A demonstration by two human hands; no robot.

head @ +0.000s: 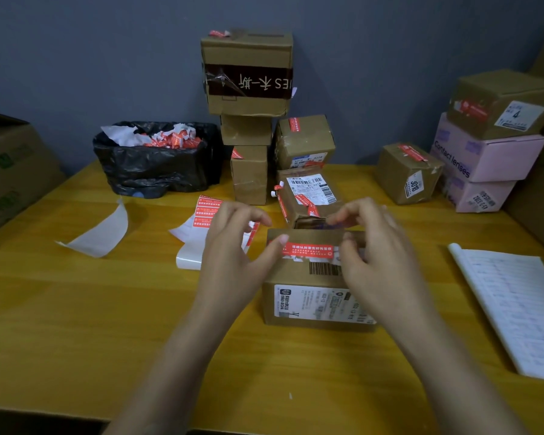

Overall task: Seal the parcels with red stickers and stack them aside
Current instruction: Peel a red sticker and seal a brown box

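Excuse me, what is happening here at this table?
A person is sealing a cardboard parcel on the yellow table. A red sticker lies across its top. The left hand presses the sticker's left end with the thumb, and the right hand, blurred, is at its right end. Behind stand stickered parcels, some stacked. To the left lie sheets of red stickers, and a black bag holds scraps.

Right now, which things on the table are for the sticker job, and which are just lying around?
For the job: parcel in front, red sticker on its top, sticker sheet, stack of sealed parcels.

Just lying about: black rubbish bag, peeled backing paper, paper pad, big carton on the left.
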